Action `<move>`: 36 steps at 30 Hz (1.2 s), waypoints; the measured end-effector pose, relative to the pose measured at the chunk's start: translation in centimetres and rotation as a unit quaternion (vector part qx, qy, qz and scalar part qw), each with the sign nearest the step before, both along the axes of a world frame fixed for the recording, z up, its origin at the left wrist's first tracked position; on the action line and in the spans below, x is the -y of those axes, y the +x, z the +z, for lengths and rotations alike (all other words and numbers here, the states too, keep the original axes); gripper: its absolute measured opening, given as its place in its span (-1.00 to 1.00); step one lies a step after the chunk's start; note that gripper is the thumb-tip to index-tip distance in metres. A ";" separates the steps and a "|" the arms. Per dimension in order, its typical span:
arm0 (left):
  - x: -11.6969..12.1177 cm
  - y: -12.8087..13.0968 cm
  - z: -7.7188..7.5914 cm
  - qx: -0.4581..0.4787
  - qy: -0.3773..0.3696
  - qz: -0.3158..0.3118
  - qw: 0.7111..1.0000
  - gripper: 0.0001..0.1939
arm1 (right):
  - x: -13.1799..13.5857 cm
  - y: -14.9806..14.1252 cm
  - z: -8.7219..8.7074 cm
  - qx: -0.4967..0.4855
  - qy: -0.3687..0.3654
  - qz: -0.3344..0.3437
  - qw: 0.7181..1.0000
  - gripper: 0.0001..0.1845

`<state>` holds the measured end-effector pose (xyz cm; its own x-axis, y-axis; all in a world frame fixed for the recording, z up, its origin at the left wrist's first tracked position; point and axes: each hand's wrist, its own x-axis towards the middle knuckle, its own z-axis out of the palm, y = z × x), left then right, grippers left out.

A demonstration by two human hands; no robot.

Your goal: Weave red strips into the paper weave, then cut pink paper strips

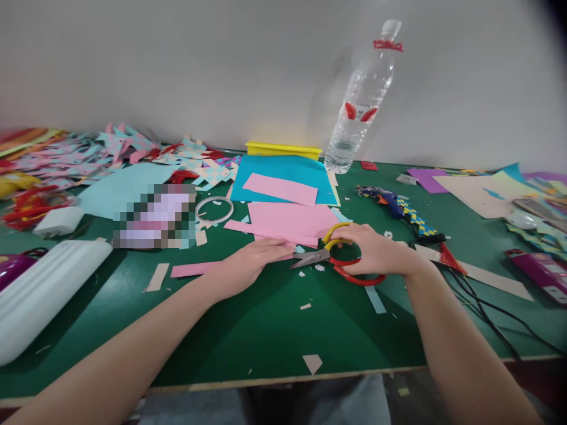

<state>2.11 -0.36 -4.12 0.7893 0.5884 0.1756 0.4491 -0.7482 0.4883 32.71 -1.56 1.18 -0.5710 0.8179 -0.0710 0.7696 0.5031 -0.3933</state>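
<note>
My right hand (370,251) is closed around scissors (312,258) with one yellow and one red handle loop. Their blades are parted and point left, close to the fingertips of my left hand (261,257). That hand is closed on a narrow pink paper strip (194,269), which passes behind it and shows again by the blades. Just beyond both hands lies a pink paper sheet (290,217), with another pink strip (241,226) across its near left edge. Part of the held strip is hidden by my fingers.
Behind the sheet are blue paper (266,171), a pink piece (280,189) and a yellow folded strip (283,150). A tilted plastic bottle (361,106) leans at the wall. A tape roll (214,209), blurred phone (155,218), white case (53,295), cables (481,307) and scraps lie around.
</note>
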 end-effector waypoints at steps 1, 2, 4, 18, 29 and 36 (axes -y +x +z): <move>0.0 0.1 0.1 -0.005 -0.005 0.004 1.000 -0.40 | 0.0 -0.2 0.0 -0.002 -0.001 0.000 1.000 -0.51; 0.0 0.1 0.1 -0.011 -0.009 0.008 1.000 -0.40 | 0.1 -0.4 0.0 -0.003 -0.002 0.000 1.000 -0.51; 0.0 0.2 0.3 -0.023 -0.014 0.015 1.000 -0.40 | 0.1 -0.6 0.0 -0.007 -0.004 -0.001 1.000 -0.51; 0.1 0.0 -0.4 -0.010 0.010 0.010 1.000 -0.31 | 0.0 0.6 -0.1 0.014 -0.001 -0.006 1.000 -0.51; 1.1 0.9 0.3 0.018 0.098 0.011 0.995 -0.48 | -0.2 0.9 0.2 0.032 0.014 -0.014 0.999 -0.55; 0.1 0.2 0.0 -0.017 0.066 -0.082 0.994 -0.39 | -0.1 1.0 0.5 0.037 0.004 -0.022 0.999 -0.53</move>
<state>2.27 -0.44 -4.10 0.8793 0.4251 0.2148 0.3304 -0.8692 0.3678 33.68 -1.49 1.64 -0.5278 0.8428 -0.1057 0.8182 0.4709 -0.3299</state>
